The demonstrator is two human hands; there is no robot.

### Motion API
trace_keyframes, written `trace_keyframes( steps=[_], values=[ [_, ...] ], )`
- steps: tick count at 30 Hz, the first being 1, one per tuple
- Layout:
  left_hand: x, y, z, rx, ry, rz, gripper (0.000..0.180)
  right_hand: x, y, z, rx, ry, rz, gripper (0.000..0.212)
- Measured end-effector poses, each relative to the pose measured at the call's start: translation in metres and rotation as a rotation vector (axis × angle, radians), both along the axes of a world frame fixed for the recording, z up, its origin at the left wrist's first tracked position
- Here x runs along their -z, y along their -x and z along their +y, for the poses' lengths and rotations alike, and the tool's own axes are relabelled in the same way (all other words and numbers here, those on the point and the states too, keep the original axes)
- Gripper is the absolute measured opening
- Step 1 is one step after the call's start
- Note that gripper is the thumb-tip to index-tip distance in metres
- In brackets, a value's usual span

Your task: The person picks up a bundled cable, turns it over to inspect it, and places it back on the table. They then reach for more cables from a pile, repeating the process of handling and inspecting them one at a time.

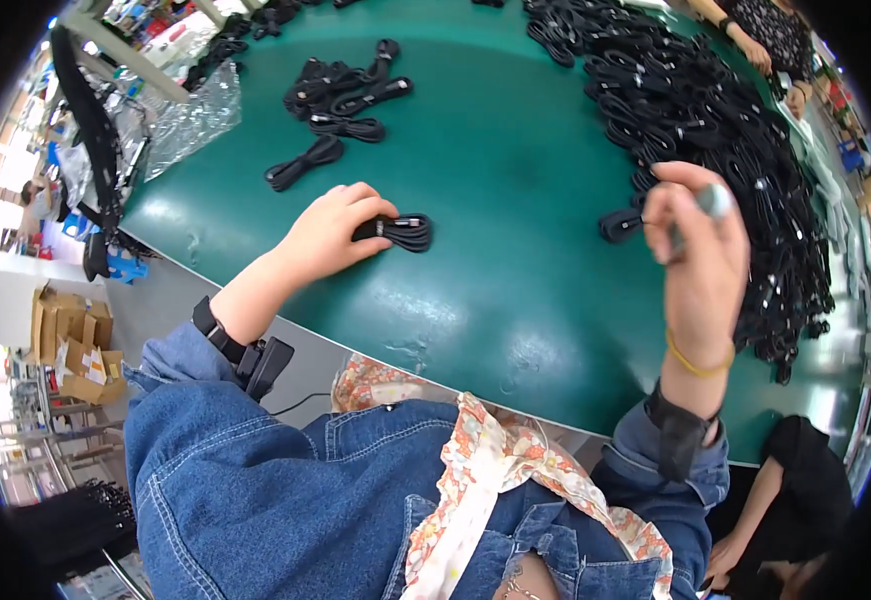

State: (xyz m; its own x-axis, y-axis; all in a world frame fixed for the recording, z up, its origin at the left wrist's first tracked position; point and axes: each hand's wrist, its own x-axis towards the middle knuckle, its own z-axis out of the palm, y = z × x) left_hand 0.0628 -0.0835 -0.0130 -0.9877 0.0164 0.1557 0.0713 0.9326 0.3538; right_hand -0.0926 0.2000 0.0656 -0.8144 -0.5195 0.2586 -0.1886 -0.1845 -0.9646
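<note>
My left hand [340,232] is closed on a coiled black cable [413,233], pressing it against the green tabletop [495,310]. The cable's loops and a pale connector stick out past my fingertips. To the right, my right hand [697,225] is raised over the table with its fingers curled in. A small pale, greyish-green thing shows at its fingers, but I cannot make out what it is. Just left of that hand, another coiled cable [618,226] lies at the edge of the big pile of black cables [695,110].
Several coiled cables [340,95] are grouped at the far left of the table. Beside them is clear plastic wrap [195,118]. A person's hands [755,55] are at the far right, and another person's arm [755,515] is at the lower right. Cardboard boxes [75,335] stand left.
</note>
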Motion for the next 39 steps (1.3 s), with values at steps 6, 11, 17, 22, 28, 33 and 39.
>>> trace_keyframes(
  steps=[6,11,17,22,28,33,39],
  values=[
    [-0.018,0.045,0.069,0.194,-0.234,0.144,0.033,0.066,-0.004,-0.011,-0.096,-0.243,-0.007,0.025],
    [-0.022,0.066,0.095,0.261,-0.178,0.415,0.038,0.063,-0.009,-0.007,-0.205,-0.124,-0.198,0.026],
    [-0.010,0.068,0.105,0.031,-0.975,0.362,0.050,0.062,-0.003,0.000,-0.139,0.095,-0.300,0.028],
    [-0.008,0.063,0.104,0.107,-1.190,0.225,0.042,0.068,-0.001,0.000,-0.153,0.118,-0.245,0.029],
    [-0.008,0.062,0.109,-0.024,-1.394,0.078,0.038,0.063,-0.004,-0.001,-0.095,0.098,-0.236,0.028],
    [-0.004,0.064,0.108,-0.030,-1.459,0.032,0.036,0.063,-0.007,0.002,-0.059,0.087,-0.216,0.026],
    [-0.003,0.065,0.108,-0.036,-1.453,0.031,0.035,0.060,-0.008,0.003,-0.005,-0.014,-0.131,0.024]
  ],
)
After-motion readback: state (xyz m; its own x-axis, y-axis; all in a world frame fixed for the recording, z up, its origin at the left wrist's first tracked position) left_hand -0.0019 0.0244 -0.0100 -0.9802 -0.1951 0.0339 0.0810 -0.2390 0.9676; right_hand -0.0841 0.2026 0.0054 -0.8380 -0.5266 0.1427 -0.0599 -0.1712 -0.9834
